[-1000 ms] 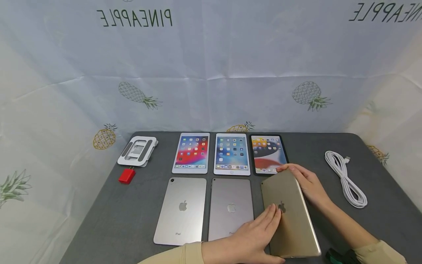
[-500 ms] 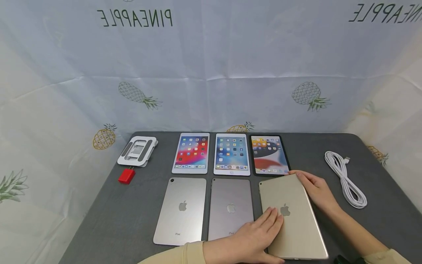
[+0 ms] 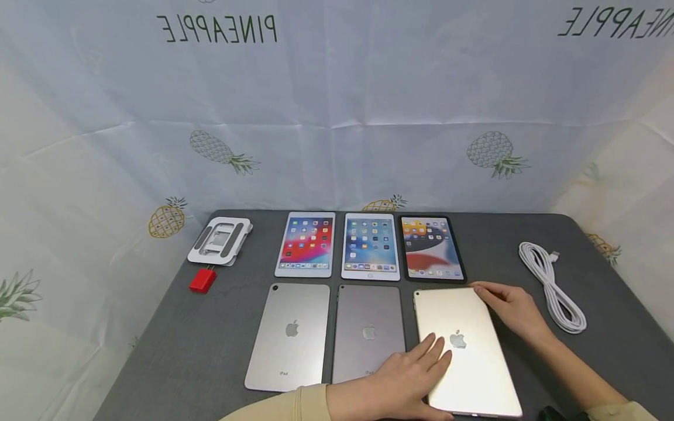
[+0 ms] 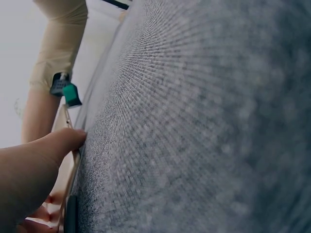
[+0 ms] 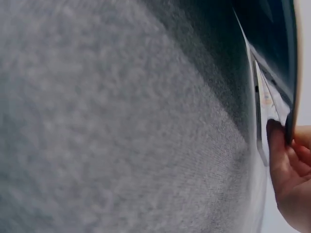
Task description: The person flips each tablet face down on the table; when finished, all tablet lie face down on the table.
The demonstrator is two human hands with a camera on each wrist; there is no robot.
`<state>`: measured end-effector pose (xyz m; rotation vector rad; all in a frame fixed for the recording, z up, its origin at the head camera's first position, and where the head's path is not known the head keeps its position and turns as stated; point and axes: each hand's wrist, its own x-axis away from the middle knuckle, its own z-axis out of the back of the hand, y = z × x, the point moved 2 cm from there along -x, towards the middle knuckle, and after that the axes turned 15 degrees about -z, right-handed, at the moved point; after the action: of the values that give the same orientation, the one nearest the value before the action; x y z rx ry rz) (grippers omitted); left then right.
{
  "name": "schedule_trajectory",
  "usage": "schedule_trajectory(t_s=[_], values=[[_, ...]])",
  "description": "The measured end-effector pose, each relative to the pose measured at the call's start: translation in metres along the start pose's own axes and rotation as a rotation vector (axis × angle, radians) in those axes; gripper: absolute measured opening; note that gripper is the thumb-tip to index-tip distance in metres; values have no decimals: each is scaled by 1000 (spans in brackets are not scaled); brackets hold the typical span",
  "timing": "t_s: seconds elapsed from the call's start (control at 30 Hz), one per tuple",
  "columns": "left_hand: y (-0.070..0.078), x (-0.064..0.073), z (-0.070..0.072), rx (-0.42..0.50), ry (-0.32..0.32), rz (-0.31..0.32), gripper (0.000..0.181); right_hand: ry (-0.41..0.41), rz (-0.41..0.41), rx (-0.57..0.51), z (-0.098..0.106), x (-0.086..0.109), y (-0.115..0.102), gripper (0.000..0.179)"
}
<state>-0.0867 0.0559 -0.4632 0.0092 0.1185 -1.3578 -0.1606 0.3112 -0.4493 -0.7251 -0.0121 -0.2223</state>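
A gold tablet (image 3: pixel 476 380) lies back up at the front right of the dark table in the head view, its near edge close over the surface. My right hand (image 3: pixel 511 309) pinches its far right corner. The right wrist view has the thumb (image 5: pixel 275 141) under that corner and the tablet's dark screen side (image 5: pixel 267 34) raised off the table. My left hand (image 3: pixel 405 377) rests straight fingers on the tablet's back, left of the logo. In the left wrist view its thumb (image 4: pixel 65 141) is along the tablet's edge.
Left of the gold tablet lie a silver tablet (image 3: pixel 292 356) and a grey tablet (image 3: pixel 368 321), backs up. Behind stand lit tablets in a row: white (image 3: pixel 305 245), white (image 3: pixel 370 245), black-rimmed (image 3: pixel 432 248). A white stand (image 3: pixel 220 241), red charger (image 3: pixel 202 280) and coiled white cable (image 3: pixel 553 286) flank them.
The gold tablet has tipped from a steep slant down to nearly flat, its right side dropping. My right hand has moved down and right with the corner; my left hand has barely shifted.
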Motion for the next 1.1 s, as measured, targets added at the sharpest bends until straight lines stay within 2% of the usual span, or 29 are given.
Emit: schedule_trajectory(t_s=[0.33, 0.77, 1.1], values=[[-2, -1, -1, 14, 30, -10, 88, 80, 118, 119, -5, 0, 1, 24], [-5, -1, -4, 5, 46, -30, 86, 122, 191, 114, -9, -2, 0, 16], [-4, 0, -4, -48, 21, -62, 85, 161, 317, 152, -12, 1, -4, 13]])
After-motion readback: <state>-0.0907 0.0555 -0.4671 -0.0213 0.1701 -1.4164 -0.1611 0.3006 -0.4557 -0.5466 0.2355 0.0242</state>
